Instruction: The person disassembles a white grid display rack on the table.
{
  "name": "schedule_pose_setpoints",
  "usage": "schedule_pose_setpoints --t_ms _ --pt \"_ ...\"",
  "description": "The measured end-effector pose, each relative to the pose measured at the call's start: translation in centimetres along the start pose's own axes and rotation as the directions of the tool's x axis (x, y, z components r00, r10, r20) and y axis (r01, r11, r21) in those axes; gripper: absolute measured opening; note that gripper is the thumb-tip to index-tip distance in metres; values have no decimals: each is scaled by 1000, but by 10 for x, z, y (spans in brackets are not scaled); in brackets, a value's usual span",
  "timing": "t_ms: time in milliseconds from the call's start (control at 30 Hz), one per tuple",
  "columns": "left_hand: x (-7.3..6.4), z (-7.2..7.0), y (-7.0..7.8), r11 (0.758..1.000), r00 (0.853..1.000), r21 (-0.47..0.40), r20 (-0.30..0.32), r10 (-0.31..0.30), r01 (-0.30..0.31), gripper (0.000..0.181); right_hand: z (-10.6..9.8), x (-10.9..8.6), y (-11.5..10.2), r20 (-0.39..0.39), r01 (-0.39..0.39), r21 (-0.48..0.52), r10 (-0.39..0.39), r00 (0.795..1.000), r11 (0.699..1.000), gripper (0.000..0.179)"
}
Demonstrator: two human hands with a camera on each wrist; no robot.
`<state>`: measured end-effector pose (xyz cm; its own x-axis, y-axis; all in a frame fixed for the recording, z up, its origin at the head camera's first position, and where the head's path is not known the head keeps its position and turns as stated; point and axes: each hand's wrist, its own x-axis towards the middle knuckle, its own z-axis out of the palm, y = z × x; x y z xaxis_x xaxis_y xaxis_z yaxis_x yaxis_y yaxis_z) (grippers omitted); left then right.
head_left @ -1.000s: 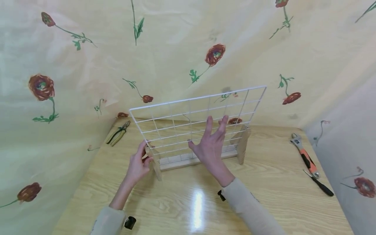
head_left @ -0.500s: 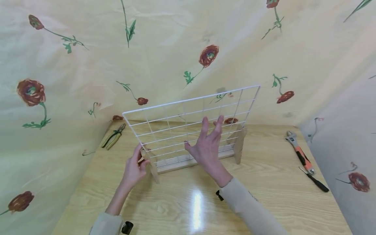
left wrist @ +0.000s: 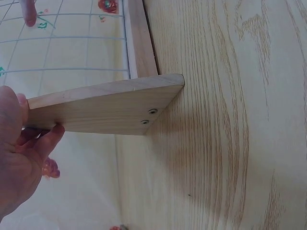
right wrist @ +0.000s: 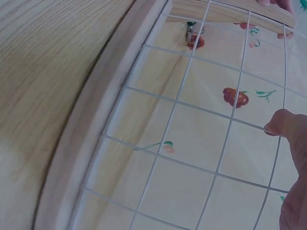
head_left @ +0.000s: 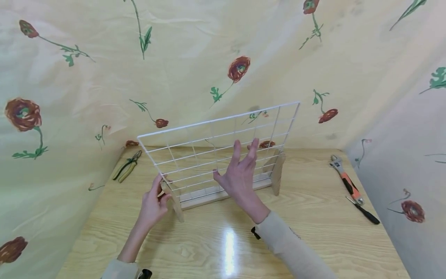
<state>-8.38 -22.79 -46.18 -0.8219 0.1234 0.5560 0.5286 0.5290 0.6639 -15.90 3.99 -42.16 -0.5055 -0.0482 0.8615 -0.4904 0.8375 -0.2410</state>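
Observation:
A white wire grid panel (head_left: 205, 155) leans back in a wooden frame, which has a base bar (head_left: 205, 200) between two end boards. My left hand (head_left: 153, 203) grips the upper part of the left end board (left wrist: 100, 108), thumb and fingers on its opposite faces, close to the grid's left edge. Two screw heads show low on that board. My right hand (head_left: 240, 176) is spread over the middle of the grid, its thumb (right wrist: 283, 122) at a wire crossing; I cannot tell how firmly it touches. The right end board (head_left: 277, 173) stands upright beyond it.
Pliers with yellowish handles (head_left: 127, 167) lie at the table's (head_left: 195, 248) back left. On the right lie an adjustable wrench (head_left: 347, 182) with an orange and black handle and a black-handled screwdriver (head_left: 366, 213). Flower-patterned cloth (head_left: 195, 69) rises behind the table.
The whole scene has drifted left in the head view, hands, frame and tools together. Both hands keep their places on the board and over the grid.

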Motion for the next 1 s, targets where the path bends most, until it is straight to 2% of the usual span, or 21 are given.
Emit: schedule_pose_setpoints --t_ms 200,333,633,867,1000 --pt "1 1 1 999 1000 -18 -8 -27 27 72 -7 15 -5 -1 -9 13 9 1000 1000 133" --pt "2 2 -2 999 1000 -31 5 -25 25 70 -9 21 -6 -13 6 1 -6 1000 1000 133" --pt "-1 -2 -3 999 999 -15 16 -34 34 66 -14 31 -10 3 19 -18 -19 1000 1000 134" --pt "-1 0 -3 998 998 -31 23 -54 55 69 -18 37 -12 22 -5 -24 6 1000 1000 137" --pt "0 0 -2 998 999 -42 21 -43 43 68 -20 40 -14 32 -13 -21 13 999 1000 137"
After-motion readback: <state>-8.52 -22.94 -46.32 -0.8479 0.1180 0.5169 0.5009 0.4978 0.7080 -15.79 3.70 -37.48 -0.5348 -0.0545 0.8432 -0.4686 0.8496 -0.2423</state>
